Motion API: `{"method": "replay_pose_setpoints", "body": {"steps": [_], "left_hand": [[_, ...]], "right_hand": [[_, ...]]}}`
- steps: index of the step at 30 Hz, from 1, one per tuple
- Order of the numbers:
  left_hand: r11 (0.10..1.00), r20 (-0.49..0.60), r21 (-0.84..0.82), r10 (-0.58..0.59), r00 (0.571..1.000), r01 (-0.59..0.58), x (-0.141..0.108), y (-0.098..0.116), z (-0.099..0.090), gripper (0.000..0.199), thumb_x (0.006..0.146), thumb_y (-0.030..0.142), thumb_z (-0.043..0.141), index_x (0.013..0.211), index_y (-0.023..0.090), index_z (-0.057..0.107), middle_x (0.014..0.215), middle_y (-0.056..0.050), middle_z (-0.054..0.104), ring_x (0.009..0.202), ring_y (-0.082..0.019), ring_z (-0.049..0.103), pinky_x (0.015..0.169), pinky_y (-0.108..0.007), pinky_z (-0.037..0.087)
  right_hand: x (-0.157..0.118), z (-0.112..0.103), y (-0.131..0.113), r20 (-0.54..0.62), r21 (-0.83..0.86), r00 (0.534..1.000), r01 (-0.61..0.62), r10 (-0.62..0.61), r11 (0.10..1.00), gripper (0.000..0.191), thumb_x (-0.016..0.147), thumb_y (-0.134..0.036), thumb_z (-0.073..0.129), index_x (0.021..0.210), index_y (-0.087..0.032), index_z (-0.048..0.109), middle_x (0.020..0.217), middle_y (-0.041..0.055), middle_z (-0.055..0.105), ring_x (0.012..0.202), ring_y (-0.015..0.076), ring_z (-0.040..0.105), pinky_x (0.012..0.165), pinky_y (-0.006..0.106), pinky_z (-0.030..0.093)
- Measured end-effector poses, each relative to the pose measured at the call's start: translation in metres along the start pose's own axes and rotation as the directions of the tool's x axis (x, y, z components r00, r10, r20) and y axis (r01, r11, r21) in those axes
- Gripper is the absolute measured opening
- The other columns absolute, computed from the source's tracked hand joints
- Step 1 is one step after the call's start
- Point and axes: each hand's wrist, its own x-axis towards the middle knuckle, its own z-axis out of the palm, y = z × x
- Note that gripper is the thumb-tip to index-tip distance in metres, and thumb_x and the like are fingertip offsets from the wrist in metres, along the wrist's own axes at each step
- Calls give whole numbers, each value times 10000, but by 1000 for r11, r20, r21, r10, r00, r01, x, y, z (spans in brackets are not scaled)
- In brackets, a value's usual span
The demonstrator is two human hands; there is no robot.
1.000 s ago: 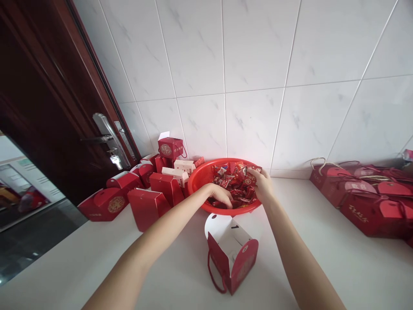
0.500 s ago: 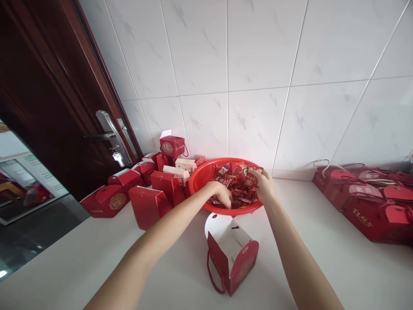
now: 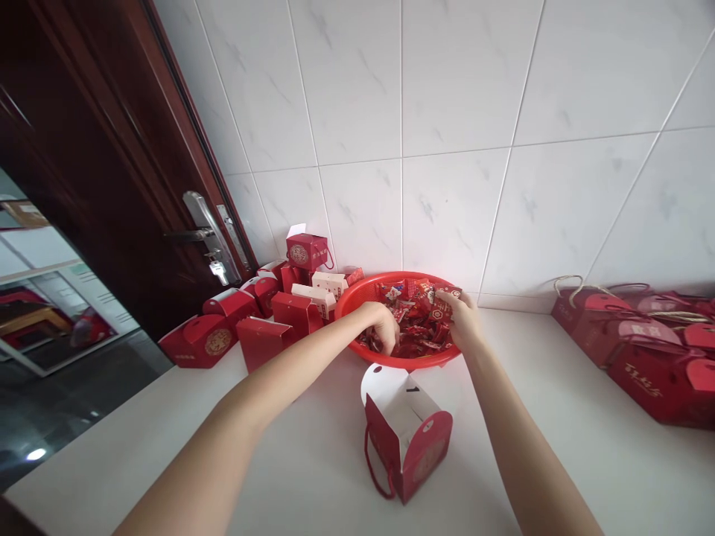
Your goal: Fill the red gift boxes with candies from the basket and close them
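Observation:
A red plastic basket (image 3: 347, 301) full of red-wrapped sweets (image 3: 416, 316) stands against the wall. My left hand (image 3: 385, 327) reaches into its left side, fingers curled down among the wrappers; its fingertips and anything between them are hidden. At the basket's right rim my right hand (image 3: 465, 320) pinches a red printed sweet packet (image 3: 445, 307) between thumb and fingers. Just in front of the basket an open red gift box (image 3: 421, 454) stands upright, its lid flaps raised, white inside, a red cord handle hanging at its left.
Red gift boxes (image 3: 204, 341) and upright cartons (image 3: 265, 342) crowd the left, with one small box (image 3: 307, 251) on top. More red boxes with cord handles (image 3: 642, 380) stand at the right. A dark door (image 3: 112, 134) with keys in its lock is at the left.
My left hand has shifted slightly up within the basket, its fingers still among the sweets. My right hand keeps its packet. The whole view has swung a little to the left.

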Motion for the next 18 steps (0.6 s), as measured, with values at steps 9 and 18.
{"method": "replay_pose_setpoints", "body": {"steps": [9, 18], "left_hand": [[966, -55, 10, -256, 965, 257, -3, 6, 11, 192, 499, 223, 845, 518, 186, 657, 639, -82, 682, 711, -284, 649, 618, -354, 527], [974, -401, 138, -111, 909, 180, -9, -10, 16, 369, 505, 150, 736, 873, 158, 751, 889, -111, 745, 769, -284, 674, 652, -343, 526]], "right_hand": [[-2, 2, -3, -3, -21, 1000, -23, 23, 1000, 152, 575, -247, 776, 695, -233, 683, 674, -18, 741, 664, 206, 714, 558, 274, 565], [-2, 2, -5, -8, -17, 999, -31, 31, 999, 138, 579, -223, 764, 688, -230, 679, 662, -17, 734, 651, 200, 703, 570, 279, 575]]}}
